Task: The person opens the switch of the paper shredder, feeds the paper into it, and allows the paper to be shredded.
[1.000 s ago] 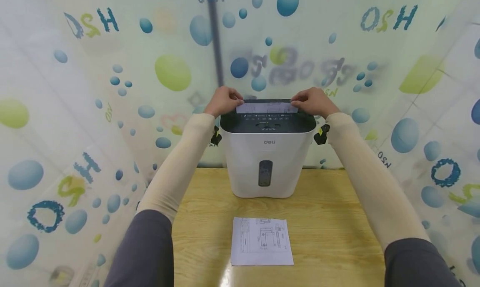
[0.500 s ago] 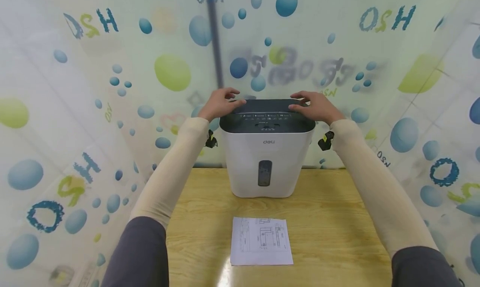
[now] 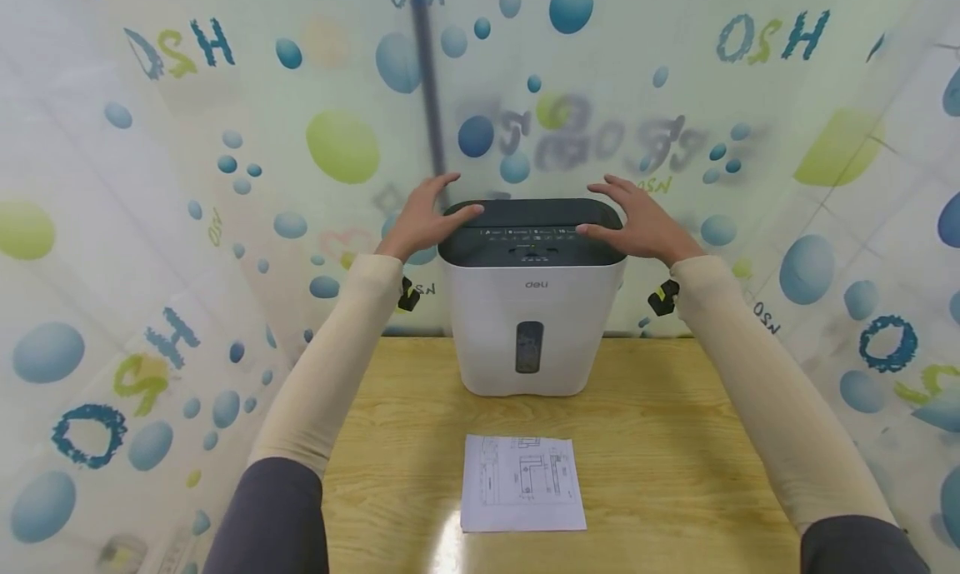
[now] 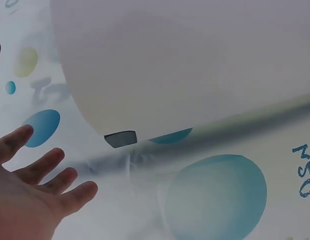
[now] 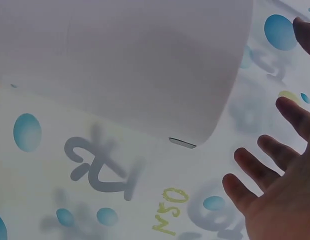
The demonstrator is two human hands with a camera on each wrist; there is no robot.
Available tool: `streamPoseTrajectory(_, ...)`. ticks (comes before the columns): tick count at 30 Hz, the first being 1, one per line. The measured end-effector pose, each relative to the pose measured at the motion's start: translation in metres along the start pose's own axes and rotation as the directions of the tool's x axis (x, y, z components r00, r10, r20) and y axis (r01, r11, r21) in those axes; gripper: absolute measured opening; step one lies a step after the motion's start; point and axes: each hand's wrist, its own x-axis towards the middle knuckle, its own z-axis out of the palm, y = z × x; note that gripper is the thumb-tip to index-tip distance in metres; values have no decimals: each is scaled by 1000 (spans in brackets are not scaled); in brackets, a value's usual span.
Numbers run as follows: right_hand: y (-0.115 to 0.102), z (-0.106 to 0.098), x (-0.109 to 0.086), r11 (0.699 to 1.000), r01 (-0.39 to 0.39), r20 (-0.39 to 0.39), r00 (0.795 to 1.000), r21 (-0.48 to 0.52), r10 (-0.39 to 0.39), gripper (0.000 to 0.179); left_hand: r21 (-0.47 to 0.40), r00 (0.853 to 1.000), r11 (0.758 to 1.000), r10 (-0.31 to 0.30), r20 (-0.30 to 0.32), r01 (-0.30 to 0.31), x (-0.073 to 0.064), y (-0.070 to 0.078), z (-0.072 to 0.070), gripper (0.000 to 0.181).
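Landmark: the white plastic bin-shaped machine with a dark top (image 3: 487, 324), apparently a paper shredder, upright on the light wood-grain surface (image 3: 660, 441). White paper printed with a black line drawing (image 3: 522, 484) lies flat in front of the shredder, on the person's side, apart from its base; number of sheets cannot be told. No sheet is seen standing out of the shredder's top.

Step, judged: a gap between handlings at the shredder's top; neither hand holds anything. If the paper is to be taken up, the next move probably calls for lowering the hands to the front of the shredder and pinching the sheet by its edges.

Pose: both arms, in cream sleeves (image 3: 348, 341), reach forward, one on either side of the shredder. Left hand (image 3: 423, 217) is at the top's left end, right hand (image 3: 641, 222) at its right end. Thumbs point inward over the dark top; contact cannot be told.

Fingers: the left wrist view shows the left fingers (image 4: 77, 197) spread, clear of the white wall. Right fingers (image 5: 257, 167) are likewise spread, pinching nothing, beside the shredder's opposite end.
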Motion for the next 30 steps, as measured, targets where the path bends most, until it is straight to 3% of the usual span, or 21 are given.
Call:
streamPoseTrajectory(8,4,3,-16,1000,-2,-36,999,17,3,86,-11,998,1000,7,-56,-7,-22,-12,5,97)
streamPoseTrajectory(19,18,12,-46,1000,-25,-83,996,14,26,88,3,989,997,71,-131,-72,-51,-36,11,93)
streamPoseTrajectory(30,27,33,-70,999,-52,-119,992,17,54,97,-43,982,997,54,-179,-63,-84,-57,28,89)
